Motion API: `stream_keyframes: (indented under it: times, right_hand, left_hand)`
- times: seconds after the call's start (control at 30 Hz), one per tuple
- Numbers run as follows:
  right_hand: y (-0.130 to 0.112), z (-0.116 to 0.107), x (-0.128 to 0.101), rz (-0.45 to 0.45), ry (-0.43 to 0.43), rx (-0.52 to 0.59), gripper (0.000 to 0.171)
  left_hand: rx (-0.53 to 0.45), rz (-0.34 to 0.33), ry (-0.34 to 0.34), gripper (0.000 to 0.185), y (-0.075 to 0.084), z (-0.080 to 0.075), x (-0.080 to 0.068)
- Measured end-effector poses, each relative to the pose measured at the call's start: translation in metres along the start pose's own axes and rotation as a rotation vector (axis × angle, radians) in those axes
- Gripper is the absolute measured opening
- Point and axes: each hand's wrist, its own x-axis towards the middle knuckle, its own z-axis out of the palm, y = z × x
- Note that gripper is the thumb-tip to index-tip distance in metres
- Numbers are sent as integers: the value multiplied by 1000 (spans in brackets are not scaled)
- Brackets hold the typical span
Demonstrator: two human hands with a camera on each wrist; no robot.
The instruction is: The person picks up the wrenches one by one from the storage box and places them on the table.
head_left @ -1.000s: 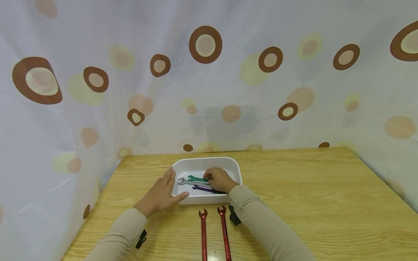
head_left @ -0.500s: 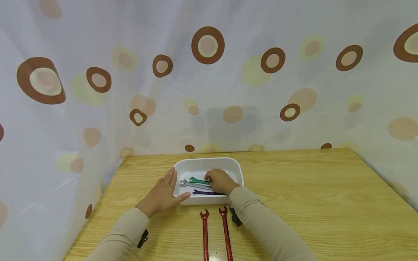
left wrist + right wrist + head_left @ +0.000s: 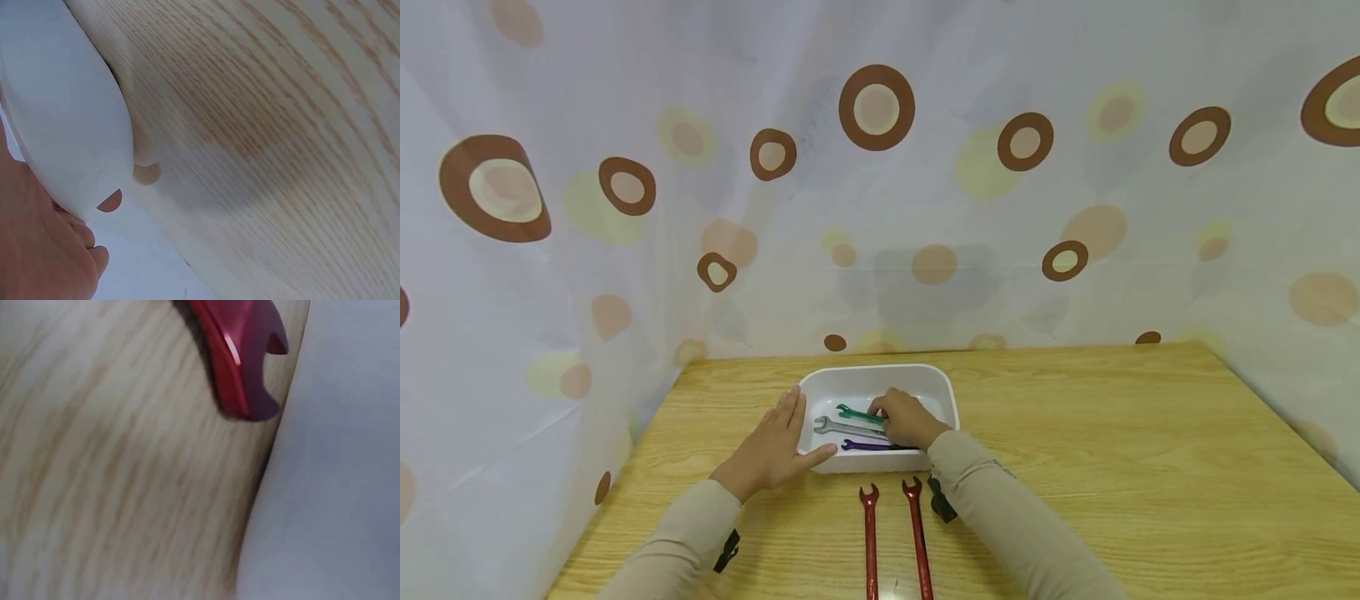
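Note:
In the head view a white tray (image 3: 880, 461) holds a green wrench (image 3: 854, 412), a silver wrench (image 3: 842, 427) and a purple wrench (image 3: 863, 446), lying roughly side by side. My right hand (image 3: 910, 418) reaches into the tray, its curled fingers pinching the green wrench and hiding the right ends of the wrenches. My left hand (image 3: 767, 450) is spread at the tray's left end, straight fingers along the side and thumb at the front rim. The left wrist view shows this hand (image 3: 44, 244) against the tray wall (image 3: 75, 119).
Two red wrenches, one on the left (image 3: 870, 533) and one on the right (image 3: 917, 533), lie on the wooden table (image 3: 1112, 467) in front of the tray. A patterned curtain (image 3: 940, 208) hangs behind the table and along its sides.
The purple wrench's open end has shifted toward the tray's front. The green wrench's open end has tipped slightly, away from the silver one. My left hand keeps its place on the tray.

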Motion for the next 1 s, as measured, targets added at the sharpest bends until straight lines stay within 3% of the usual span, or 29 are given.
stream_keyframes:
  times: [0.23, 0.6, 0.83, 1.0]
  right_hand:
    - [-5, -7, -1, -22, 6, -33, 32]
    - [-7, -11, -4, 23, 2, -54, 35]
    - [-13, -21, -5, -10, 27, -11, 37]
    - [-20, -31, -7, -45, 87, 24, 29]
  left_hand:
    - [13, 0, 17, 102, 0, -1, 1]
    - [1, -2, -1, 103, -1, 1, 1]
    - [9, 12, 9, 102, 1, -1, 0]
    - [-9, 4, -5, 103, 2, -1, -1]
